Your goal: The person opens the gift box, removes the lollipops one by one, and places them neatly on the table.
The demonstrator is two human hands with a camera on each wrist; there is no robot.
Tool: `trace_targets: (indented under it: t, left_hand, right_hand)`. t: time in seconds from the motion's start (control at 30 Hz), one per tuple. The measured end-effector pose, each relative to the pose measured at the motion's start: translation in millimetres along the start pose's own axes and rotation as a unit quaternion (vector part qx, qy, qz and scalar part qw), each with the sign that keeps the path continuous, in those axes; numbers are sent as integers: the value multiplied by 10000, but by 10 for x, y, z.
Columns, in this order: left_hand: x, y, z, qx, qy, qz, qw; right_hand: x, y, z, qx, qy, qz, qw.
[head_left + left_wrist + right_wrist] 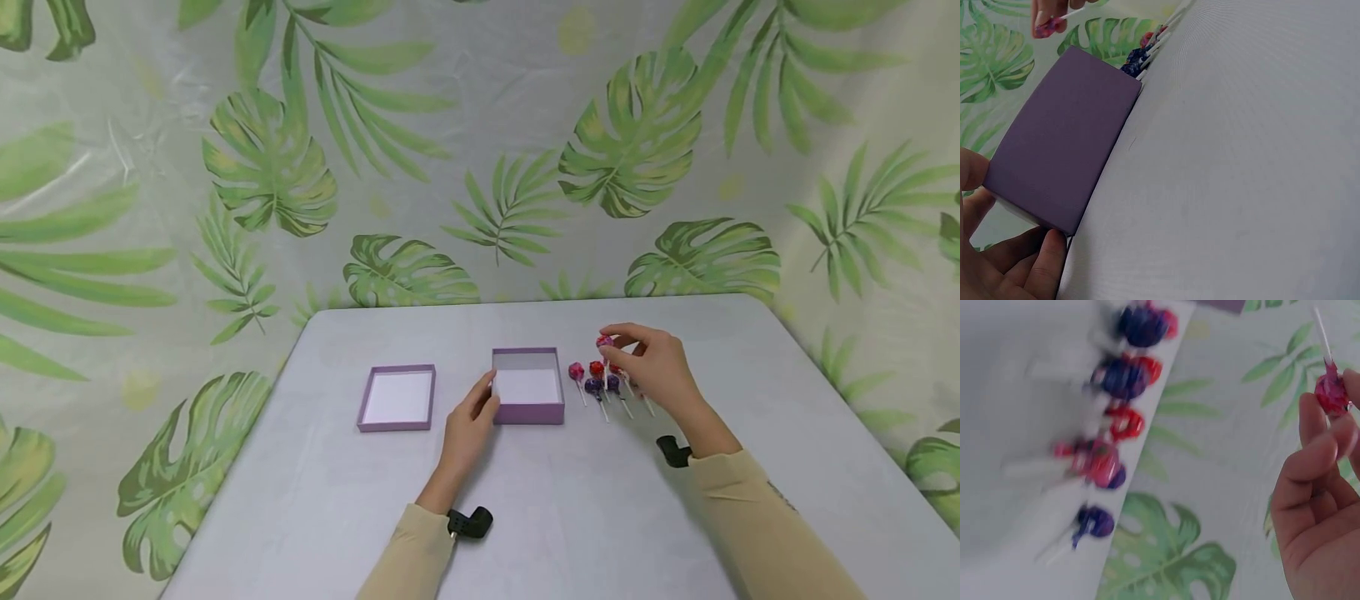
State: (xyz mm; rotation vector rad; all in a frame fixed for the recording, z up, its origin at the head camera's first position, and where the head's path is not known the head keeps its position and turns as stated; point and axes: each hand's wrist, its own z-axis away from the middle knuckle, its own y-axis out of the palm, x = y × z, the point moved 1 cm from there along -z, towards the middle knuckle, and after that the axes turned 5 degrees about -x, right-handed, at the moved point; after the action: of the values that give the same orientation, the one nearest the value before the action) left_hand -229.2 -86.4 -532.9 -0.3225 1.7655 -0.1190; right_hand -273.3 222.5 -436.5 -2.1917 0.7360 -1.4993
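My left hand [471, 421] touches the left side of a purple open box [528, 414], with fingertips at its rim and low on its side wall [1063, 137]. White lining shows inside the box. My right hand [660, 367] pinches a pink lollipop [604, 341] by its wrapped head, held above the table to the right of the box. In the right wrist view this lollipop [1332, 394] has its white stick pointing up in the picture. Below that hand lie several wrapped lollipops [594, 386], dark blue, red and pink, with sticks toward the near side.
A shallow purple lid [396, 427] with a white inside lies left of the box. Everything rests on a white-covered table [600, 508]. A leaf-patterned curtain [517, 108] hangs behind and at the sides.
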Motion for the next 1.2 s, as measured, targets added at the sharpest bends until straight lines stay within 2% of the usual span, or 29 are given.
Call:
trace_targets:
  t: [0.2,0.4,0.77,1.0,1.2]
  left_hand:
    - [17,11,-13,-51,-11,4,10000]
    - [1,-7,-9,-37,2,15,10000]
    - [15,-5,-15,-13,81,-33,10000]
    - [19,-13,-20,-12,69,-79,9999]
    - [19,-7,-20,-13,55,-59,10000]
  right_hand:
    - [-198,-184,-12,-70,120,258,9996]
    - [-335,-271,-4,-48,121,463,9988]
    - [-545,-294,21,-56,153,939,9954]
    - [-674,-292,40,-161,-70,1280,9916]
    - [-804,-282,56,122,321,1637,9859]
